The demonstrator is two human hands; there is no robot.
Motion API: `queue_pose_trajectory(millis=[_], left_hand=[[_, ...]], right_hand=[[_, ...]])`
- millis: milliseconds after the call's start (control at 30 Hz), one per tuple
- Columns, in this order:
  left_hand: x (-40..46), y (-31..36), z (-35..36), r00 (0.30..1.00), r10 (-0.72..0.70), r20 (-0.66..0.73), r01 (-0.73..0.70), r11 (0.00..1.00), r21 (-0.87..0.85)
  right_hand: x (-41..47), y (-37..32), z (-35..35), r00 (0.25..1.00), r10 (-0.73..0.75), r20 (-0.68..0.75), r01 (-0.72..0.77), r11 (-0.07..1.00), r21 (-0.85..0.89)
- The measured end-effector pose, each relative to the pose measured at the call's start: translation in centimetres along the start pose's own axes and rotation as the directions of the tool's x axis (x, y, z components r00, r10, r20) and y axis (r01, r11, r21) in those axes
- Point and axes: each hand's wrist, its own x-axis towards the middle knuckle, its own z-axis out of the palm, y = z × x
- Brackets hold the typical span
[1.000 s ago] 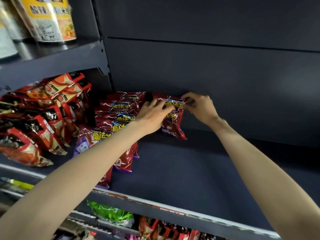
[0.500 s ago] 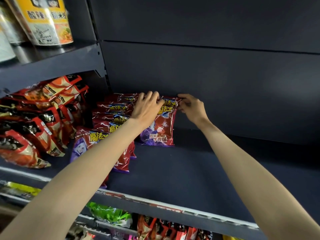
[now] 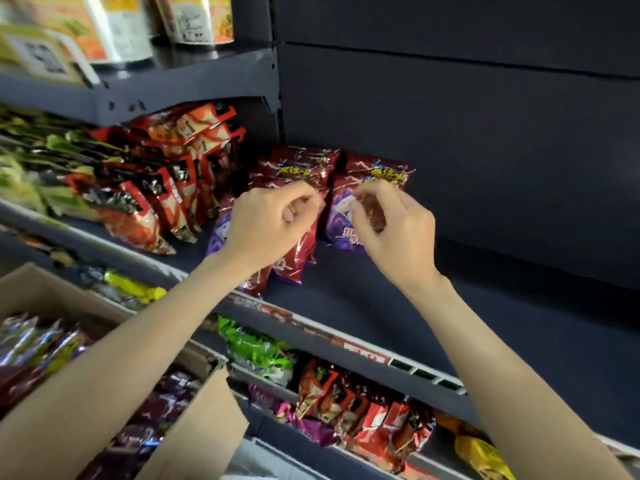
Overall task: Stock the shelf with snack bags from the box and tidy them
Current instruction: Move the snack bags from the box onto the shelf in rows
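A row of red and purple snack bags (image 3: 300, 167) stands at the back left of the dark shelf (image 3: 381, 306). Right of that row, one more bag of the same kind (image 3: 379, 172) leans upright. My left hand (image 3: 273, 225) hovers in front of the row with its fingers loosely curled, holding nothing that I can see. My right hand (image 3: 393, 225) is just in front of the single bag, fingers also loosely curled and holding nothing. The cardboard box (image 3: 207, 414) sits at the lower left with several shiny snack bags (image 3: 31, 344) in it.
Orange-red bags (image 3: 166, 188) fill the shelf section to the left. Yellow packs (image 3: 194, 19) stand on the shelf above. The shelf below holds a green bag (image 3: 256, 348) and red bags (image 3: 363, 407). The dark shelf runs on to the right of the single bag.
Both hands have let go of the single bag and drawn back toward me; it now stands upright beside the row. The view has dropped, so the box shows.
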Motion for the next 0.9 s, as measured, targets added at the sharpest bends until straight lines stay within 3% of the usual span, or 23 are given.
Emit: queue_pose_trajectory(millis=[100,167,267,400,467,567,700,800,900], left_hand=[[-4.8,-1.9,-5.0,0.911,-0.239,0.336,0.225,0.971,0.081],[-8.5,-3.8,-8.4,0.824,-0.363,0.434,0.337,0.931,0.14],[-14.7,-6.8,-12.7,0.791,-0.499,0.354,0.442,0.866,0.232],[-23.5,-11.5,-16.8,0.756,-0.647,0.097,0.602,0.746,0.284],[-27.6,-13.9,-18.3,0.7,-0.713,-0.031,0.683,0.657,0.319],[-32.1,-17.4,-19.7,0.586,-0.802,-0.115,0.79,0.533,0.305],[-34.9,-21.6,-19.8,0.421,-0.902,-0.097,0.878,0.378,0.292],[-35.9,-23.7,-19.1,0.372,-0.928,-0.007,0.89,0.354,0.288],[-36.5,-25.5,-18.7,0.346,-0.938,0.015,0.909,0.339,0.24]], right_hand=[[-1.6,-4.6,1.5,0.971,-0.061,0.232,0.023,0.987,0.16],[-2.8,-7.4,3.4,0.898,-0.103,0.427,-0.009,0.968,0.252],[-4.7,-11.5,6.9,0.765,-0.192,0.615,-0.074,0.922,0.38],[-7.3,-16.9,11.9,0.557,-0.278,0.782,-0.102,0.912,0.397],[-8.7,-19.2,14.9,0.456,-0.304,0.836,-0.102,0.916,0.388],[-10.2,-22.0,20.0,0.345,-0.283,0.895,-0.092,0.939,0.332],[-12.0,-24.9,27.1,0.277,-0.142,0.95,-0.16,0.968,0.191],[-13.5,-26.3,31.7,0.24,-0.058,0.969,-0.132,0.987,0.091],[-14.4,-26.8,34.8,0.195,0.004,0.981,-0.227,0.973,0.042]])
